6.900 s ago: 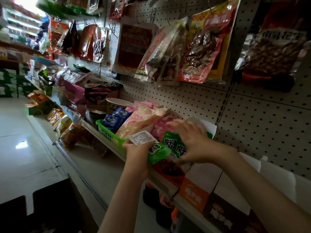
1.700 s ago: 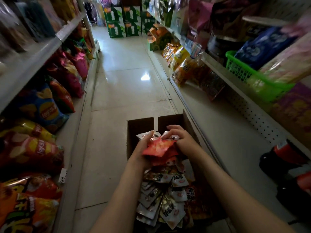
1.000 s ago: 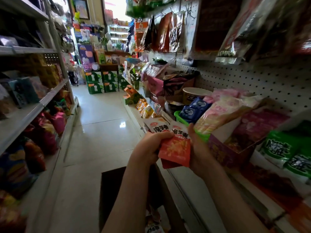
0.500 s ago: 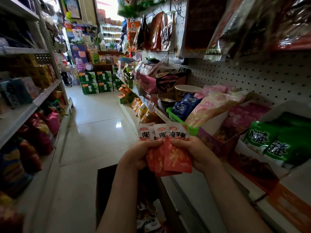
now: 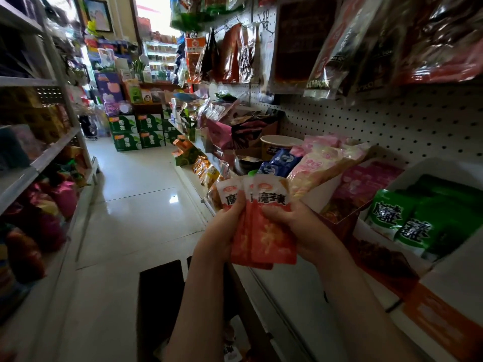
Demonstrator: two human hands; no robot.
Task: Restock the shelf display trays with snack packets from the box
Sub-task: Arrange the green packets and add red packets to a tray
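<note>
Gripping glossy, flat red packets [image 5: 271, 241], both hands [image 5: 223, 231] [image 5: 298, 226]

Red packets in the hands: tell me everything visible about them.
The red packets are a fanned stack of at least three flat, glossy pouches: white top band with bold black characters, red-orange body with a yellowish picture. They are held upright in mid-air, fronts to the camera. The left hand grips their left side, the right hand their right.

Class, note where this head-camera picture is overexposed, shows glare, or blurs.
Head view: the bright far opening is blown out; the glossy pale floor tiles carry a glare spot; the hanging foil snack bags, top right, smear; the red-and-white snack packets are sharp.
</note>
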